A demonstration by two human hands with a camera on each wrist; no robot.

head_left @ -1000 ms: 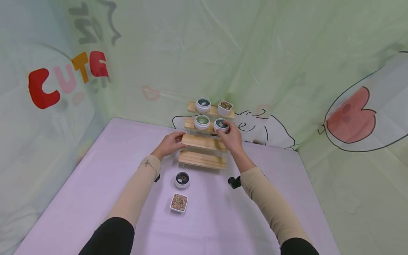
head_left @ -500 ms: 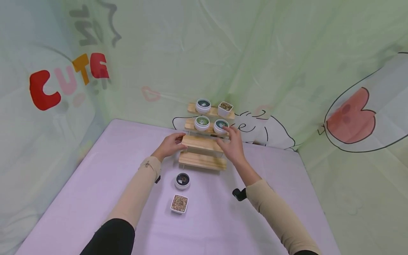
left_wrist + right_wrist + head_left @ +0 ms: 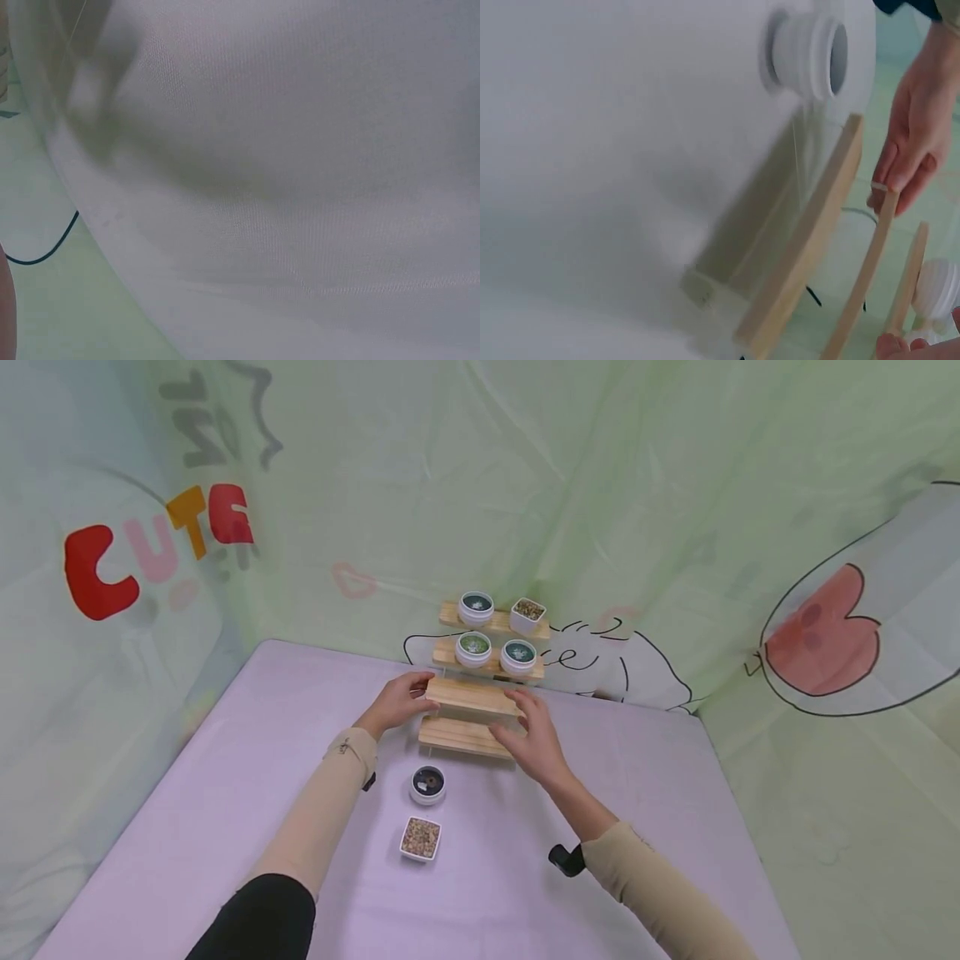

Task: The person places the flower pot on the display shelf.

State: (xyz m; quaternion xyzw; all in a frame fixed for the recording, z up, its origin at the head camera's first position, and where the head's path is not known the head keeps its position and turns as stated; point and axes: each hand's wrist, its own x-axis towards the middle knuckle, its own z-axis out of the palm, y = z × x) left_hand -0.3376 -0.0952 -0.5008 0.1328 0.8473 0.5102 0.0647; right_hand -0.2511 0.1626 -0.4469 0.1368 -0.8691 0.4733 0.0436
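A four-tier wooden stand (image 3: 472,696) rises at the back of the table. My left hand (image 3: 396,703) pinches the left end of its second board from the bottom, thumb and fingers on either side; the right wrist view shows this board (image 3: 866,274) in the hand's grip. Over the right end of the lower boards is my right hand (image 3: 536,739), fingers spread and holding nothing. On the tier above stand a round white pot with green filling (image 3: 473,649) and one with teal filling (image 3: 518,656). The top tier bears a dark-filled round pot (image 3: 476,608) and a square pebble-filled pot (image 3: 527,617).
In front of the stand, a round white pot with dark filling (image 3: 427,785) sits on the pale lilac tabletop (image 3: 525,893). Nearer still is a square white pot of gravel (image 3: 420,839). Printed green cloth (image 3: 637,485) hangs close behind the stand.
My right hand has let go of the teal-filled pot, which stands on the tier, and drawn back down toward the lower boards. My left hand keeps its hold.
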